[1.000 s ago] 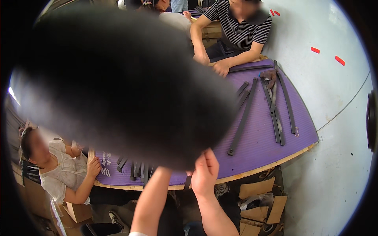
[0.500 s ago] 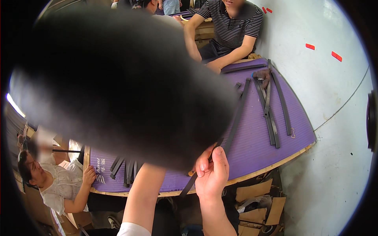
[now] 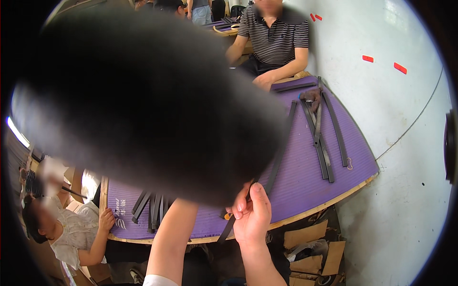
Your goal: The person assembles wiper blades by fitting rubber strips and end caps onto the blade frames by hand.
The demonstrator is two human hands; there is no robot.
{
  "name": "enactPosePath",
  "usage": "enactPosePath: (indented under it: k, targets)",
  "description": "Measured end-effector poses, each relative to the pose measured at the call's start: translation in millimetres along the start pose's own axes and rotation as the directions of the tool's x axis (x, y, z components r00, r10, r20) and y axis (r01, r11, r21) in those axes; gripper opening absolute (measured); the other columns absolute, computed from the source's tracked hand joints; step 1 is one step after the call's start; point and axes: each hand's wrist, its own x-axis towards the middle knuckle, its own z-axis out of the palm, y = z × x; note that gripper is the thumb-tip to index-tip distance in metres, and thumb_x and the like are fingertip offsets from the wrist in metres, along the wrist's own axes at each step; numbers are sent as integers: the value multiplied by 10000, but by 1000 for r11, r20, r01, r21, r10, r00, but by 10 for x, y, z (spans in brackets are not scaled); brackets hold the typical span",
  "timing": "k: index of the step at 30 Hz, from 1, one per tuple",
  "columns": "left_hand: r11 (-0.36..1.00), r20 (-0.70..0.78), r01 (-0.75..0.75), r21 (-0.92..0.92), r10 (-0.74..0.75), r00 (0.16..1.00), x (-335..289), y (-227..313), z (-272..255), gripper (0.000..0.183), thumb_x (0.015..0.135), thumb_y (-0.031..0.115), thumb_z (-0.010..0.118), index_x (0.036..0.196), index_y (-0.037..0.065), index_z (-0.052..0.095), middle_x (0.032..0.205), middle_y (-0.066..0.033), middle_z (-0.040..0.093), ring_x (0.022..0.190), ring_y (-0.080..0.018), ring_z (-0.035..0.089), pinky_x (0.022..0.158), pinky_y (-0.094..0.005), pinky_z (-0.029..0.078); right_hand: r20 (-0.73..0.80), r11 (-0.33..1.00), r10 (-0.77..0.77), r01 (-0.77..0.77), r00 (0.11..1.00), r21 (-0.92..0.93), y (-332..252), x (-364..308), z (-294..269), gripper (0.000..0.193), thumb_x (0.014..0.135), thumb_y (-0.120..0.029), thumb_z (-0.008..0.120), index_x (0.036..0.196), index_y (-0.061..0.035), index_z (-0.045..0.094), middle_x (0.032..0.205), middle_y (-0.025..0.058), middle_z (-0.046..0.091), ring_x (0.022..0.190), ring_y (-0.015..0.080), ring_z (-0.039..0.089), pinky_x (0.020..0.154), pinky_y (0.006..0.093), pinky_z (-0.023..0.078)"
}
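A large, dark blurred shape (image 3: 157, 109) close to the camera covers the middle and left of the view. My left forearm (image 3: 172, 238) reaches up under it, and my left hand is hidden there. My right hand (image 3: 251, 214) is closed around a flat black strip (image 3: 226, 231), its thumb pointing up. The strip's lower end sticks out past the near edge of the purple table (image 3: 305, 186). A small orange piece (image 3: 227, 216) shows beside my right fingers; I cannot tell what it is.
Long black bars (image 3: 339, 131) lie at the table's right, with a brown cloth-like item (image 3: 312, 97) on some. Several more bars (image 3: 151, 212) lie at near left. One person (image 3: 274, 43) sits across; another (image 3: 78, 233) sits left. Cardboard pieces (image 3: 305, 234) lie below the near edge.
The view has shifted slightly, so the table's things sit a little lower and further left. My right hand keeps its hold on the strip. The person across sits more upright.
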Motion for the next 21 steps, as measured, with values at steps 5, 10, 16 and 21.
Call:
enactPosePath:
  k: [5, 10, 16, 21]
  targets:
    - [999, -21, -22, 41, 23, 1000, -35, -134, -111, 215, 838, 57, 595, 1024, 43, 702, 938, -176, 676, 899, -366, 645, 826, -433, 518, 8, 1000, 1, -1, 1000, 2, 4, -23, 25, 265, 1034, -280, 514, 1033, -38, 621, 650, 17, 498, 516, 110, 403, 622, 320, 439]
    - [800, -35, 195, -568, -260, 965, -345, 364, -396, 234, 882, 80, 601, 1080, -16, 679, 797, -106, 642, 734, -237, 635, 738, -342, 513, -3, 994, -88, 88, 996, -68, -109, 20, -51, 258, 1042, -288, 513, 1040, -52, 618, 664, 8, 494, 544, 99, 410, 623, 308, 438]
    - [16, 111, 156, -988, -630, 769, -1458, 623, -703, 199, 958, 51, 526, 1080, -43, 652, 835, -79, 611, 787, -168, 605, 721, -326, 504, 58, 984, -111, 118, 992, -136, 4, -89, 59, 233, 1047, -279, 509, 1057, -64, 598, 688, -4, 490, 580, 89, 424, 609, 296, 437]
    - [-26, 162, 185, -982, -604, 781, -1880, 780, -834, 150, 913, 6, 640, 1049, -55, 648, 900, -84, 637, 818, -182, 630, 760, -326, 517, 63, 972, -12, 27, 998, -235, 189, -271, -93, 128, 985, -119, 589, 1105, -76, 579, 784, -25, 499, 625, 63, 435, 561, 255, 409]
